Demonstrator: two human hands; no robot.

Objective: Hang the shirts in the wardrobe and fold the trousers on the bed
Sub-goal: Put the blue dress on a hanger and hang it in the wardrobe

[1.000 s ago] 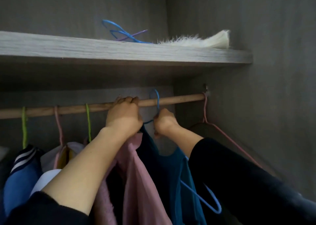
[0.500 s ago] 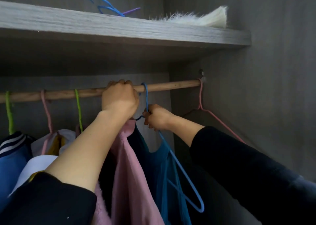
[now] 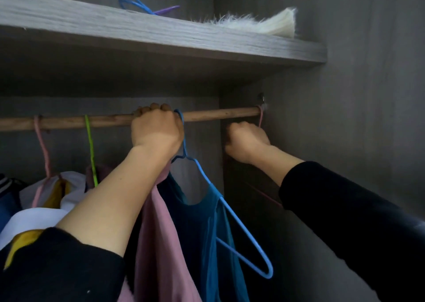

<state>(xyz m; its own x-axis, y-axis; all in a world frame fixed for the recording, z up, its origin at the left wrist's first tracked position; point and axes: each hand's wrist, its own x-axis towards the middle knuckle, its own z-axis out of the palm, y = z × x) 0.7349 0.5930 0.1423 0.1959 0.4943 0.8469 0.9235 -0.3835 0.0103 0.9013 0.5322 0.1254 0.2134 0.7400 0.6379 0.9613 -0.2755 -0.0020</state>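
Now left hand (image 3: 156, 129) clenches the rod (image 3: 218, 114); right hand (image 3: 247, 140), at 3 o'clock, curls by the pink hanger (image 3: 260, 117), hold unclear. A tug could unhook the blue hanger (image 3: 203, 174).

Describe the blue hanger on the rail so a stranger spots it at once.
Find the wooden rail under the shelf. Beside the left hand gripping it hangs a blue hanger carrying a teal top. The pink hook and green hook nearby differ; only this is blue.
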